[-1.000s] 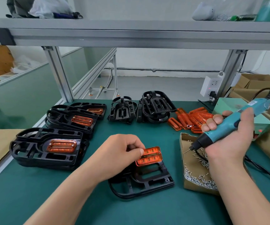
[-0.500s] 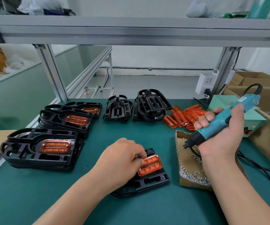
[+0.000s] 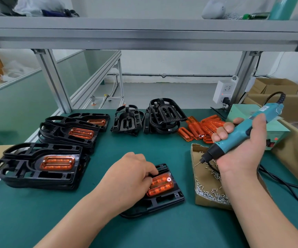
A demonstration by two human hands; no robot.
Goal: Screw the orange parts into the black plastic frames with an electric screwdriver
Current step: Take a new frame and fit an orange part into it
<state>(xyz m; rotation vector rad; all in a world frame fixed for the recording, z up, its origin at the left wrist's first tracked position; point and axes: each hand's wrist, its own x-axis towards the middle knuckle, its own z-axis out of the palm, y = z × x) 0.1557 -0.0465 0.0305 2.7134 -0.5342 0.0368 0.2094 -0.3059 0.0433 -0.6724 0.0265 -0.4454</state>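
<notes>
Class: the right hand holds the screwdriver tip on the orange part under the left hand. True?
No. The head view shows the right hand holding the screwdriver tip over the box of screws, away from the orange part under the left hand.

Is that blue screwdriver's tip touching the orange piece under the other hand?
Apart. The head view shows the screwdriver, tip over the screw box, well right of the orange piece.

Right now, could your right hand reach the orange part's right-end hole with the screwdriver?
Probably yes: the hole lies uncovered on the orange part, the left hand holds only its left side, and bare mat separates it from the right hand and screwdriver.
</notes>
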